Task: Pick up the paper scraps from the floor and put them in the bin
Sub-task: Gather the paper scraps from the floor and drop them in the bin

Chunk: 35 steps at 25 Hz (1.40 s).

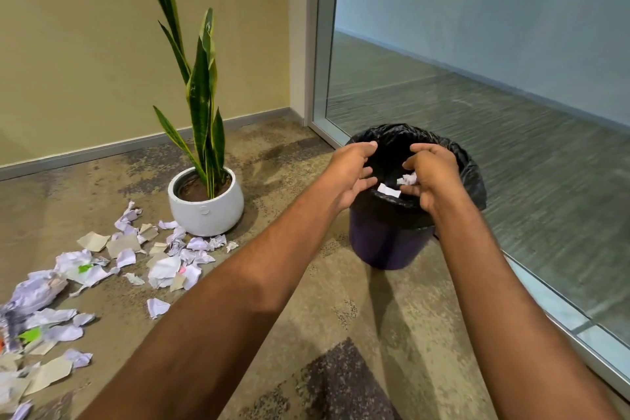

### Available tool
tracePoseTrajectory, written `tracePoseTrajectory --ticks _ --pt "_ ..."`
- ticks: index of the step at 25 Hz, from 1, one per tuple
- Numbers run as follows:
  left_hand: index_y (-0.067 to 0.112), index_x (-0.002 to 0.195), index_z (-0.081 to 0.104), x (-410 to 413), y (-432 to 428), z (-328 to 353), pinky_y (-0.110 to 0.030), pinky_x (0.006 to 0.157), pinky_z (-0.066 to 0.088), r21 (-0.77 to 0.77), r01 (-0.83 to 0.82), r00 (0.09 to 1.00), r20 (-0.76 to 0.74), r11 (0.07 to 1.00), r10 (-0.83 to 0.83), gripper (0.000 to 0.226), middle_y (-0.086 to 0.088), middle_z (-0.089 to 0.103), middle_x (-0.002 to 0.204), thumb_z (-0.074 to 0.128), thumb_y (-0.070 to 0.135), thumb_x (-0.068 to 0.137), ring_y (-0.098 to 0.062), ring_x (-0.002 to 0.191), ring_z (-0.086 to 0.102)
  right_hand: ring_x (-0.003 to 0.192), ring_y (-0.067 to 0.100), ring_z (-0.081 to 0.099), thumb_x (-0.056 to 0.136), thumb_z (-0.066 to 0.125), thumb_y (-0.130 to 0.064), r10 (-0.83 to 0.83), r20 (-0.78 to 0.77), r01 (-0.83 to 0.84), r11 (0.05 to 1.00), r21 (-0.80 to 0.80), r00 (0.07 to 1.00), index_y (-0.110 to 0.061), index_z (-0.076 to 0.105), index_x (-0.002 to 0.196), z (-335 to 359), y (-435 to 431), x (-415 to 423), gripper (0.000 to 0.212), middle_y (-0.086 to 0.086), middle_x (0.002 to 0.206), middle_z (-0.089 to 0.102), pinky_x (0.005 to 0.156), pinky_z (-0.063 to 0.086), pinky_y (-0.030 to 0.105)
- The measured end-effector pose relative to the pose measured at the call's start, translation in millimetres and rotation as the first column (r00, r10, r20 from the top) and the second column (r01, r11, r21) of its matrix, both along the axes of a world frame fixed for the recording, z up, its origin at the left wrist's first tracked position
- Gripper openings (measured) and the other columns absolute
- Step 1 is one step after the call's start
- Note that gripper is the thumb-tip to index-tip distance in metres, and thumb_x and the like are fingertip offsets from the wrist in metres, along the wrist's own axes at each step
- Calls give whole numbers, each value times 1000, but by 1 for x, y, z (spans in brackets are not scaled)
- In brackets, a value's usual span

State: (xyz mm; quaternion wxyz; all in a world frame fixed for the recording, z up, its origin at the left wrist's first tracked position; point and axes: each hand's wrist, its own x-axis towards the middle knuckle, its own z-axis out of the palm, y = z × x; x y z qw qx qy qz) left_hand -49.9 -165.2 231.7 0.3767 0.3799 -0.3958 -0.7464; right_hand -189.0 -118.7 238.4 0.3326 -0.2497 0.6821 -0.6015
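Head view: both hands over lined bin [388, 235]. Left hand [353, 177] fingers spread, empty; right hand [433, 177] fingers loosely curled, crumpled scrap [408, 178] at fingertips, flat scrap [388, 190] falling between. Release fully inside rim. Remaining paper scraps [163, 259] on floor [341, 317] left of plant pot [206, 211].

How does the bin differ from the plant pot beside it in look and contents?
The bin is dark and lined with a black bag; the plant pot is white and bare. The bin holds white paper scraps, with both hands over its mouth; the plant pot holds soil and a tall striped plant. Both stand upright on the floor.
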Motion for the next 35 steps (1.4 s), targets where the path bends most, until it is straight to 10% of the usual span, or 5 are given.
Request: tracePoseTrajectory --ticks 11,23,31,35 --pt "7 130 65 123 7 -37 -51 103 59 -47 -131 986 97 990 135 29 -16 75 112 55 8 103 -31 103 74 72 13 69 87 54 8 123 -12 -123 980 -158 992 -14 75 99 -23 -22 87 33 4 84 70 62 59 27" --pt "8 124 66 316 50 -123 -32 70 59 -6 -403 804 476 915 357 29 -12 73 101 61 -2 97 -23 81 70 66 20 66 83 62 1 609 -114 -597 793 121 785 -18 76 95 -146 -13 273 26 2 76 71 80 64 55" --pt "10 114 69 405 81 -186 -37 68 61 -11 -464 641 686 886 344 22 -20 70 100 62 -4 98 -22 76 68 86 16 72 87 79 -10 857 -267 -799 510 319 441 -22 79 105 -219 32 343 21 -3 94 75 77 60 31" --pt "3 113 66 417 88 -203 -35 58 52 -10 -465 607 725 885 327 32 -24 67 86 54 -18 92 -24 60 61 118 21 60 91 68 -5 830 -553 -848 241 473 -72 -30 68 131 -251 67 373 47 -1 129 63 92 59 41"
